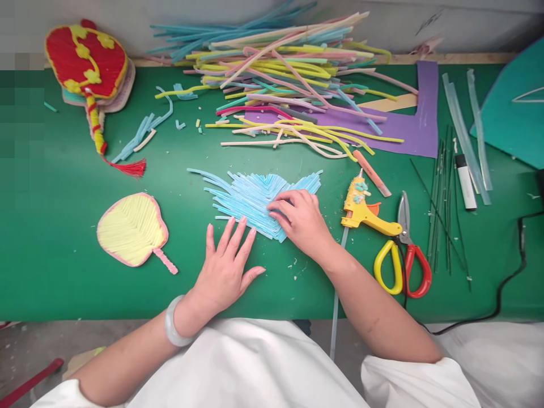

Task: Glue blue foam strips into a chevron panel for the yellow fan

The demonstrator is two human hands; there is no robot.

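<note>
A fan shape of light blue strips (250, 192) lies flat on the green table (63, 272) in front of me. My left hand (225, 263) rests open with its fingers spread, the fingertips touching the lower edge of the blue strips. My right hand (300, 218) lies palm down on the right half of the piece, its fingers curled and pressing on the strips near the middle seam. Neither hand holds a tool.
A yellow glue gun (365, 209) and red-and-yellow scissors (406, 255) lie right of my right hand. A pile of coloured strips (289, 68) and a purple sheet (419, 119) sit behind. A yellow fan (131, 229) and a red fan (87, 62) lie left. Thin wires (444, 198) lie right.
</note>
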